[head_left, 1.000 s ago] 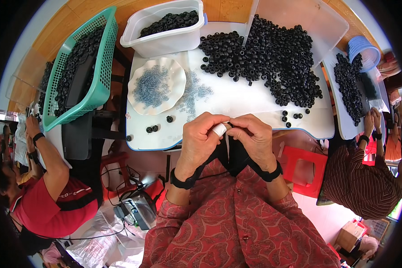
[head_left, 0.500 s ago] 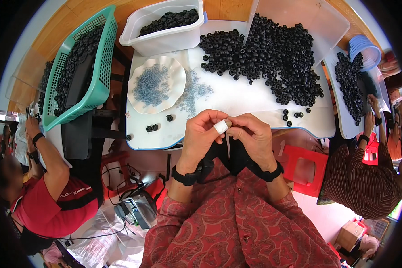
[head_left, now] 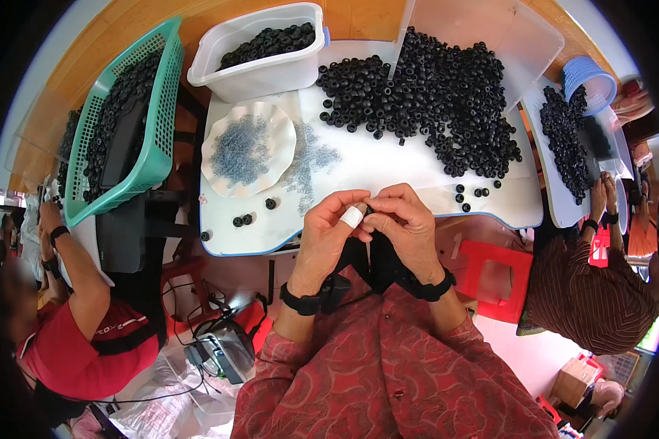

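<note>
- I have the left hand (head_left: 329,225) and right hand (head_left: 408,225) together pinching a small black piece (head_left: 368,210) by the front edge of the desk (head_left: 377,162).
- Black rings (head_left: 450,102) heap toward its far right corner.

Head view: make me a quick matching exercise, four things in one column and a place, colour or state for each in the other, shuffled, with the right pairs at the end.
Things
1. Scalloped plate
2. Basket with perforated sides
3. Left hand
4. Big heap of black pieces

Descriptions
A. Has a white wrap around one digit
B. Lies loose on the right part of the white table
C. White, with small pale bluish pieces on it
D. Green, to the left of the table

Right pairs: 1-C, 2-D, 3-A, 4-B
</note>
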The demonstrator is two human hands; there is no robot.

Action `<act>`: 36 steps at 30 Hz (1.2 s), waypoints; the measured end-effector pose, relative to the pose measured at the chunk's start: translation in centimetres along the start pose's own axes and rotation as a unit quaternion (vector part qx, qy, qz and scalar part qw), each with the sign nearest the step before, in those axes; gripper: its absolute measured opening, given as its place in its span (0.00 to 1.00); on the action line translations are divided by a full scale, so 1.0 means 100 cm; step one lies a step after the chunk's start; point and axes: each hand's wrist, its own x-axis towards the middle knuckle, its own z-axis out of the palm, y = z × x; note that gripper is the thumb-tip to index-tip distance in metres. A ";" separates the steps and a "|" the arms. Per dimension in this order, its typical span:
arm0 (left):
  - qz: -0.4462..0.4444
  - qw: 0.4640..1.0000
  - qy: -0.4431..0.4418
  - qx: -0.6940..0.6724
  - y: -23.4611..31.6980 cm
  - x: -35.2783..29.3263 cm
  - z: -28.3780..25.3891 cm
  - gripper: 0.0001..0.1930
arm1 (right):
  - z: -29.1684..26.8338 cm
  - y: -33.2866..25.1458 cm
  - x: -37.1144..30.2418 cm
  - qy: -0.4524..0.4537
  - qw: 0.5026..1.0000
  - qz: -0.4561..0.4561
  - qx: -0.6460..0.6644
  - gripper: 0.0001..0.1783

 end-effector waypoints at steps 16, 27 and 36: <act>0.023 0.999 0.013 -0.030 -0.006 0.000 -0.006 0.13 | 0.006 -0.002 0.003 0.007 1.000 0.004 -0.001 0.10; 0.030 0.998 0.010 -0.048 -0.008 -0.002 -0.003 0.12 | 0.008 -0.014 0.004 0.007 0.979 -0.133 -0.154 0.07; 0.052 0.998 0.030 0.001 -0.013 -0.002 0.001 0.12 | 0.012 -0.012 0.004 0.023 0.995 -0.065 -0.066 0.08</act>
